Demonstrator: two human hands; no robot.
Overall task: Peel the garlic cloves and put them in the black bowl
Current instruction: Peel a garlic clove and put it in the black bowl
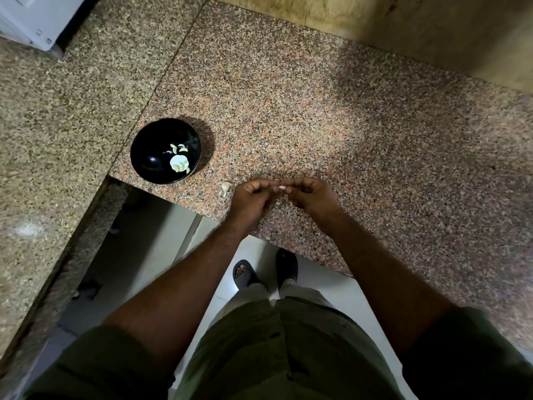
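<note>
Task partly done — the black bowl (165, 151) on the table (317, 116) already holds several peeled cloves (179, 164). Left hand (251, 194) and right hand (311, 194) pinch one clove (282, 187) between their fingers, mid-peel. One unpeeled clove (225, 188) waits beside the bowl.

The fingertips of the left hand (253, 194) and the right hand (310, 194) are hiding most of a small pale garlic clove (282, 188). At ten o'clock, the frame corner is cutting off a white appliance (34, 21). The black bowl's (150, 142) pale pieces (179, 161) are looking too small to count.
</note>
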